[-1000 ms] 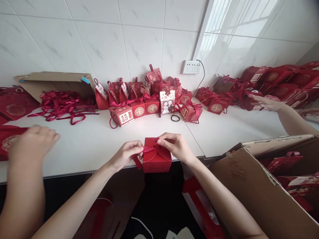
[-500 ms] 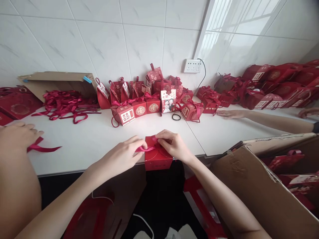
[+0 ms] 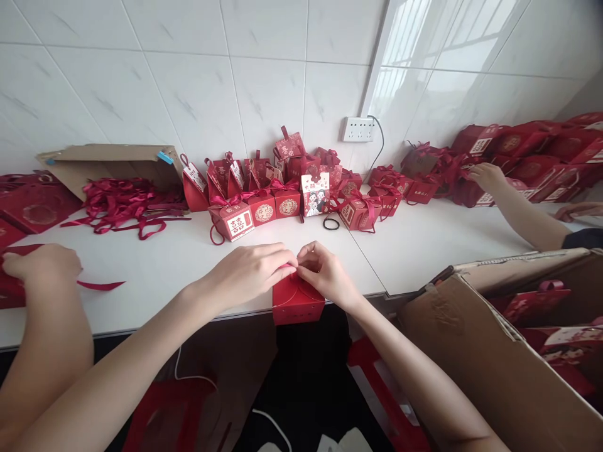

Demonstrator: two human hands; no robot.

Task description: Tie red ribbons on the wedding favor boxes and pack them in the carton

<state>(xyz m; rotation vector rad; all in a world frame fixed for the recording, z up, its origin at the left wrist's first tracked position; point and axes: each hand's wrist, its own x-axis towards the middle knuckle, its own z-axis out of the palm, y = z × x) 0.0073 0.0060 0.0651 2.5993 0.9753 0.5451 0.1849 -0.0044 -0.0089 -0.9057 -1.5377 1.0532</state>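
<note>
A small red gift box point(image 3: 298, 307) sits at the front edge of the white table, its lid flaps folded in. Over its top, my left hand point(image 3: 252, 271) pinches a dark pink ribbon, of which only a sliver shows between the fingers. My right hand point(image 3: 325, 273) is also closed in a pinch at the ribbon, fingertips touching those of the left. The two hands hide most of the ribbon and the box's upper part.
Finished red boxes point(image 3: 238, 223) with bows stand along the wall. A ribbon heap point(image 3: 125, 201) spills from a cardboard box point(image 3: 108, 154) at left. Co-workers' hands reach in: one hand point(image 3: 51, 263) at left, another hand point(image 3: 490, 179) at right. A large carton point(image 3: 475, 339) stands front right.
My left hand has moved right, bringing the ribbon to my right fingertips. The left co-worker's hand now has a red box beside it; the right co-worker's hand has risen to the piled boxes.
</note>
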